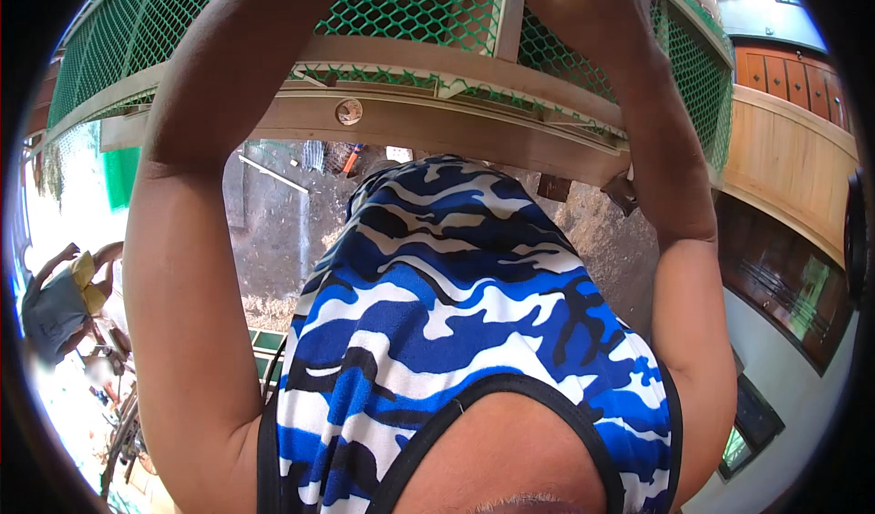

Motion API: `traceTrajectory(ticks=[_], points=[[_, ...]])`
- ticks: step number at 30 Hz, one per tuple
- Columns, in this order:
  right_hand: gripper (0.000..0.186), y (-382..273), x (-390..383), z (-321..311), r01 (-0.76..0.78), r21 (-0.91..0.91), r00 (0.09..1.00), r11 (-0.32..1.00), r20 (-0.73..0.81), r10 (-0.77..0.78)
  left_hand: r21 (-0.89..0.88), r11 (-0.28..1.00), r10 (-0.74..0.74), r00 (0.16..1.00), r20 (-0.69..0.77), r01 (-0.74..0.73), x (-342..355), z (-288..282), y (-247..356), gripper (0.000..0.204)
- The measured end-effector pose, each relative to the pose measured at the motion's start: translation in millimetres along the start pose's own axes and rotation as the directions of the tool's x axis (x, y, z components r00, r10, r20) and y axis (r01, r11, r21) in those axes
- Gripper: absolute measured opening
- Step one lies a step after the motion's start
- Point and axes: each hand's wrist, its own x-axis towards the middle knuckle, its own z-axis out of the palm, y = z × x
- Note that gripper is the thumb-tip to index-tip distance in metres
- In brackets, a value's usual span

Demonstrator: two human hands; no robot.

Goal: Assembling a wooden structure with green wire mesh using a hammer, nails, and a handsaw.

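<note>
Head view, green mesh (401, 8) on a tan frame (410, 58) across the top, right hand (583, 2) overlapping it beside an upright post (512, 22), fingers mostly cropped, grip and contact impossible to tell, left hand beyond the upper edge.

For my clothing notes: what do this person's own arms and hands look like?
The left arm and right arm are bare, no sleeve or watch showing. The right hand, partly cut off, shows no glove; the left hand is out of view. The sleeveless top is blue, white and black camouflage, edged in black.
</note>
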Motion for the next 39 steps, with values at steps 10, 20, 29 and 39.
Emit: traceTrajectory(ticks=[10, 20, 29, 39], points=[[0.042, -14.5, -42.8, -33.2, 0.067, 0.228, 0.984, 0.971, 0.148, -0.103, 0.037, 0.999, -0.021, 1.000, 0.011, 0.021, 0.4, -7.0, 2.3, 0.054], [0.031, 25.9, -11.9, -67.0, 0.061, 0.018, 0.997, 0.998, 0.050, -0.062, -0.052, 0.998, -0.028, 0.999, -0.029, 0.027, 4.5, -16.3, 6.7, 0.057], [0.030, 113.7, 21.5, -64.3, -0.001, -0.104, 0.993, 0.995, 0.116, 0.013, -0.073, 0.988, -0.126, 0.986, 0.105, 0.134, 10.5, -12.7, 5.0, 0.049], [0.028, 137.9, 18.4, -41.3, -0.162, 0.018, 0.986, 0.987, 0.045, 0.161, -0.099, 0.990, -0.092, 0.995, 0.041, 0.096, 23.1, -3.2, 0.7, 0.043]])
